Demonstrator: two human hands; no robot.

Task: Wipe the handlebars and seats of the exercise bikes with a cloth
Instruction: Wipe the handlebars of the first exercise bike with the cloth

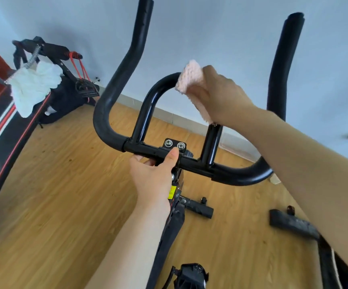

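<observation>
The exercise bike's black handlebars (110, 113) fill the middle of the view, with two tall horns and an inner loop (150, 101). My right hand (221, 97) grips a pale pink cloth (189, 78) wrapped over the top right of that inner loop. My left hand (154, 174) grips the cross bar just left of the two clamp bolts (175, 144), thumb up beside them. The seat is out of view.
A treadmill edge (0, 142) with red and white stripes runs down the left. Another black machine (68, 86) stands at the back left with a white cloth (33, 88) draped on it. Bike base feet (198, 208) rest on the wooden floor; a pedal (192, 276) is below.
</observation>
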